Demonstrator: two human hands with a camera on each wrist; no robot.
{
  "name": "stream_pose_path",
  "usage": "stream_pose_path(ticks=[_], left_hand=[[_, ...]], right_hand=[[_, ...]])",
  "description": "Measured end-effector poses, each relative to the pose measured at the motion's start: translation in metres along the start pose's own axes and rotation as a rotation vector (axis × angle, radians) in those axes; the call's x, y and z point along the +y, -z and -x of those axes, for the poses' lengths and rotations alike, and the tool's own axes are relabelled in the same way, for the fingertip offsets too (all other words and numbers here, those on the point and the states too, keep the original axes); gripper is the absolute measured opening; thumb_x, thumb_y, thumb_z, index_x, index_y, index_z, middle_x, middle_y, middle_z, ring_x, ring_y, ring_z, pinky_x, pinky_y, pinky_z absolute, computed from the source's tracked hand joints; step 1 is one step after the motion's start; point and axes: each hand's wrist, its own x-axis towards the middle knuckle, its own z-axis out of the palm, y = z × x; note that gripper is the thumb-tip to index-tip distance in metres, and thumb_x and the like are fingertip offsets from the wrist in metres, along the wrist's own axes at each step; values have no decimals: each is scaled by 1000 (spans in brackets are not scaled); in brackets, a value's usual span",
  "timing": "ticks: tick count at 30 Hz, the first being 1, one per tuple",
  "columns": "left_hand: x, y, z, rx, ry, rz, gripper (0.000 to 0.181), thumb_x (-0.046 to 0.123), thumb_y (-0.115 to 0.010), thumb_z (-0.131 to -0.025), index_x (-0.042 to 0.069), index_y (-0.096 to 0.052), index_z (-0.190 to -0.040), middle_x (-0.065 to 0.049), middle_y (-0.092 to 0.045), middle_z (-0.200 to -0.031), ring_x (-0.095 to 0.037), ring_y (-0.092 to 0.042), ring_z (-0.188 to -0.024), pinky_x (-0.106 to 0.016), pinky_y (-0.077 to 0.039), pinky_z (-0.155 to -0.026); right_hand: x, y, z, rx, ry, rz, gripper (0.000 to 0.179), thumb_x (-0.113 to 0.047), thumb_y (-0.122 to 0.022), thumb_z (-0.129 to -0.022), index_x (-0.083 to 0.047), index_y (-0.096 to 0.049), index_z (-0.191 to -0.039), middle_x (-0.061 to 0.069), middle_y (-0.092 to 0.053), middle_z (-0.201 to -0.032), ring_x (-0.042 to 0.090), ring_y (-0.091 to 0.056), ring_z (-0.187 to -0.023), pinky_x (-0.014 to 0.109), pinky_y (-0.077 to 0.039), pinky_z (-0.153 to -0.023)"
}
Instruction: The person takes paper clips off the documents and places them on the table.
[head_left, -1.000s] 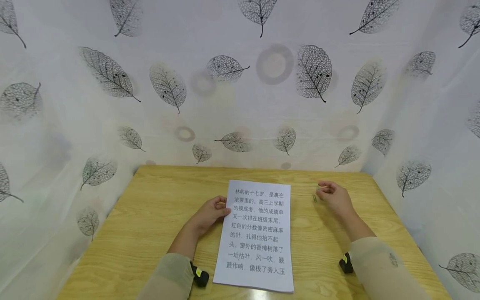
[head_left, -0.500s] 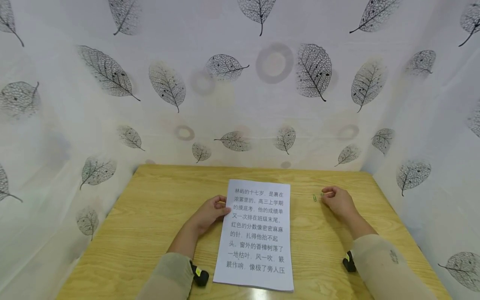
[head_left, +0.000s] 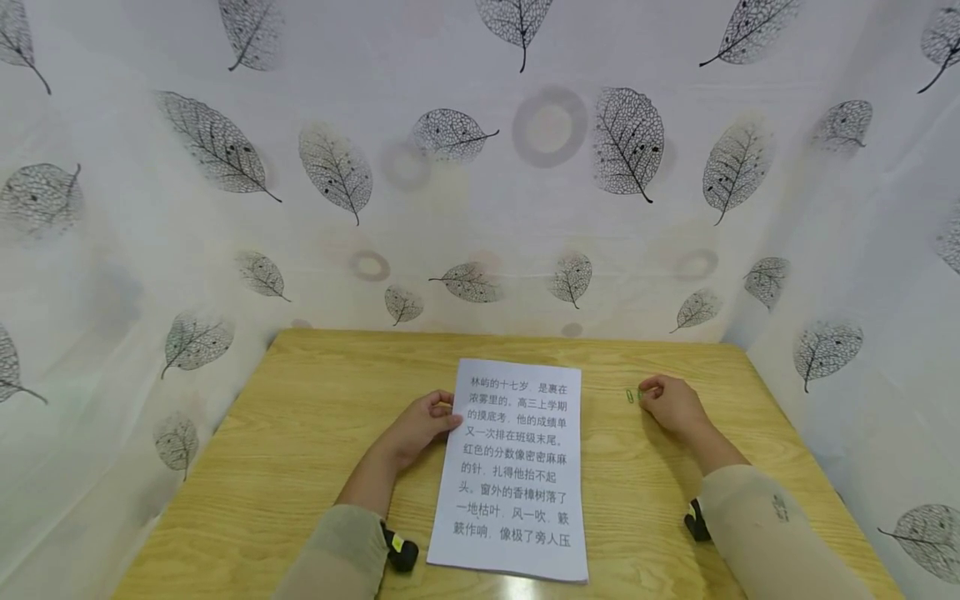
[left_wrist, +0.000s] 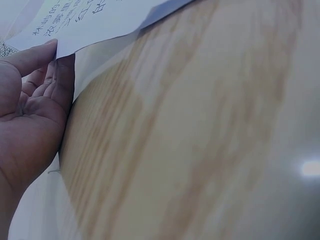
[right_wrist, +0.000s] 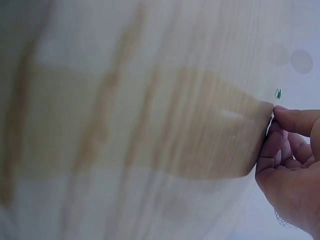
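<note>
A stack of white paper [head_left: 517, 475] printed with large Chinese characters lies in the middle of the wooden table. My left hand [head_left: 417, 427] pinches its left edge; in the left wrist view the thumb is on top of the paper [left_wrist: 100, 30] and the fingers are beneath a lifted corner. To the right of the stack, my right hand [head_left: 675, 408] pinches a small green paper clip [head_left: 640, 395] between thumb and fingertips, low over the table. Another green paper clip [head_left: 629, 396] lies flat just left of those fingertips. The right hand's fingers partly hide the pinched clip.
The yellow wood-grain table [head_left: 315, 392] ends at a white curtain [head_left: 480, 208] with a leaf print, which hangs behind it and at both sides. Black devices are strapped at both wrists, over or next to beige sleeves [head_left: 772, 517].
My right hand drew back slightly toward the right and nearer me with a paper clip at its fingertips, then shifted a little left. My left hand stayed at the paper's edge.
</note>
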Motion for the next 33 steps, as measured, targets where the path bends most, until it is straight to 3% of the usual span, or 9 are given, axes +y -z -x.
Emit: stream_pose_path(ticks=[14,24,29,33], left_hand=[[1,0,0,2,-2,0,32,10,-69,-106,3,-58,-134,-8,-77,-117,-16,-74,-104,-28,-57,-94],[3,0,1,2,2,-8,32,10,-69,-105,3,-57,-134,-9,-77,-117,-17,-74,-104,-29,-57,-95],[3,0,0,7,4,-6,32,10,-69,-105,4,-58,-134,-10,-76,-118,-17,-74,-104,-29,-57,-94],[2,-3,1,19,5,-21,31,9,-69,-105,3,-58,-133,-12,-77,-116,-18,-75,-100,-29,-58,-91]], right_hand=[[0,2,0,-19,10,13,31,-12,-64,-101,5,-70,-127,10,-72,-96,23,-62,-88,34,-48,-79],[-2,6,3,-40,6,-13,36,-12,-60,-102,5,-68,-133,21,-75,-112,26,-65,-92,37,-50,-82],[-5,15,9,-37,-3,-90,40,-15,-58,-107,7,-63,-140,26,-73,-119,27,-68,-94,34,-54,-77],[-6,19,15,-45,-26,-213,42,-17,-51,-113,9,-58,-145,27,-71,-123,22,-67,-94,30,-56,-75]])
